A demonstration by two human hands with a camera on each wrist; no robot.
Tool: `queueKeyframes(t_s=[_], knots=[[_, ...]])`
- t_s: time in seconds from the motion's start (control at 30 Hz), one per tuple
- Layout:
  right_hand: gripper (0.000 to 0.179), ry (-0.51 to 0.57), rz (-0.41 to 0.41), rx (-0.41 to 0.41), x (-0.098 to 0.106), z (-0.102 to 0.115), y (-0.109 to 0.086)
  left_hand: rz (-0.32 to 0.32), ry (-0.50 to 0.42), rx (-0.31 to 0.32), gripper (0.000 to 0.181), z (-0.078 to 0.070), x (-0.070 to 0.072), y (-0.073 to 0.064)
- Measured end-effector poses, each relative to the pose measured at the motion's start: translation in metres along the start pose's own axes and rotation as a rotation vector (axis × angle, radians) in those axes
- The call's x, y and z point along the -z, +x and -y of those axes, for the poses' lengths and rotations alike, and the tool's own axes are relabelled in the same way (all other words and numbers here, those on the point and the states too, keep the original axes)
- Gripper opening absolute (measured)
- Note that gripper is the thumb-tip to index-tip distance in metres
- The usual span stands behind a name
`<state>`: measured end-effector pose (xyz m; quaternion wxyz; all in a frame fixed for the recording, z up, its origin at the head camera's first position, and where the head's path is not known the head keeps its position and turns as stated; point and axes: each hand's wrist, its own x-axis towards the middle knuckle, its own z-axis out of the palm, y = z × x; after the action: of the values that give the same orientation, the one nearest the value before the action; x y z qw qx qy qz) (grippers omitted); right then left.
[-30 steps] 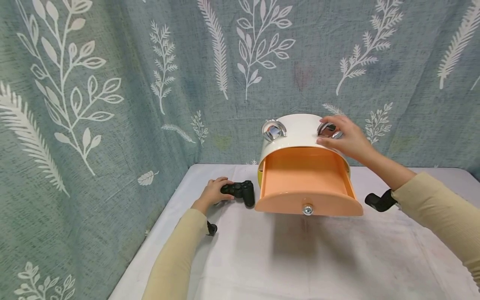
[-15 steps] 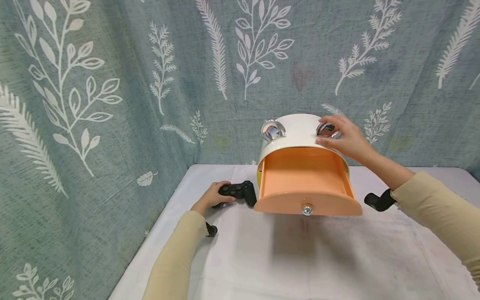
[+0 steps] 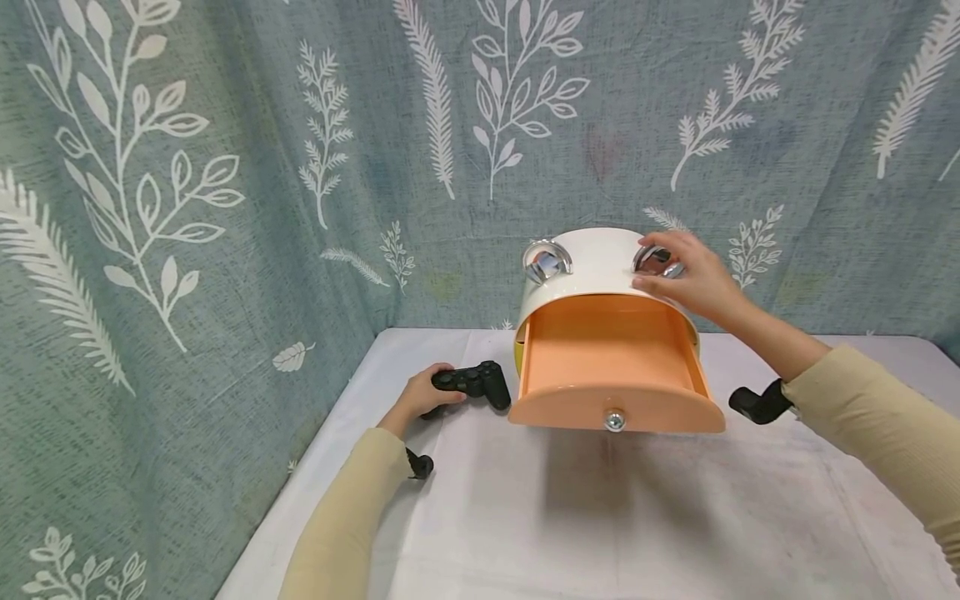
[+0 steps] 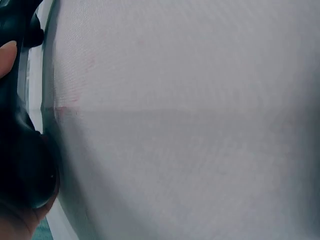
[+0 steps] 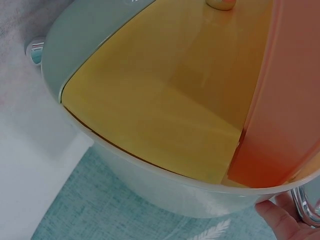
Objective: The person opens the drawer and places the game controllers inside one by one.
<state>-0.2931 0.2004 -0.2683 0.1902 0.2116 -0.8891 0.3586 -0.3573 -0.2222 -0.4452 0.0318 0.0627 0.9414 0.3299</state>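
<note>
My left hand (image 3: pixel 415 398) grips one end of a black game controller (image 3: pixel 472 381) low over the table, left of the cabinet. In the left wrist view the controller (image 4: pixel 27 172) fills the left edge, with a fingertip (image 4: pixel 7 57) on it. A white round-topped small drawer cabinet (image 3: pixel 600 258) stands at the back, its top orange drawer (image 3: pixel 611 350) pulled out and its inside bare. My right hand (image 3: pixel 697 279) pinches the right chrome eye-shaped piece (image 3: pixel 654 260) on the cabinet's top. The right wrist view shows the fingers (image 5: pixel 280 220) beside the cabinet's rim.
The drawer's round knob (image 3: pixel 615 421) faces me. Beneath it are a yellow drawer front (image 5: pixel 150 95) and a green one (image 5: pixel 90 42), both pushed in. Another chrome eye (image 3: pixel 547 261) sits at the top left. A patterned curtain (image 3: pixel 262 250) hangs behind and left of the white-covered table (image 3: pixel 480 517).
My left hand has drawn slightly left and nearer, and the controller has shifted a little left with it. The right hand, cabinet and pulled-out drawer stay as they were.
</note>
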Motion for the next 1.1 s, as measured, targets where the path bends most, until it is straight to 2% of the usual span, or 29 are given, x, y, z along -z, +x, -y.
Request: queueKeyframes(t_s=[0.47, 0.63, 0.87, 1.1], knots=[[0.054, 0.0, 0.004, -0.007, 0.001, 0.0, -0.001, -0.088, 0.05, 0.022, 0.07, -0.014, 0.023, -0.007], [0.055, -0.005, 0.008, -0.016, 0.001, 0.001, -0.001, -0.089, 0.075, 0.04, 0.073, -0.02, 0.033, -0.01], [0.055, -0.008, 0.007, -0.016, 0.001, 0.001, 0.0, -0.102, 0.075, -0.005, 0.071, -0.032, 0.047, -0.016], [0.055, -0.012, 0.006, -0.019, 0.001, 0.0, 0.0, -0.094, 0.085, -0.01, 0.071, -0.05, 0.064, -0.024]])
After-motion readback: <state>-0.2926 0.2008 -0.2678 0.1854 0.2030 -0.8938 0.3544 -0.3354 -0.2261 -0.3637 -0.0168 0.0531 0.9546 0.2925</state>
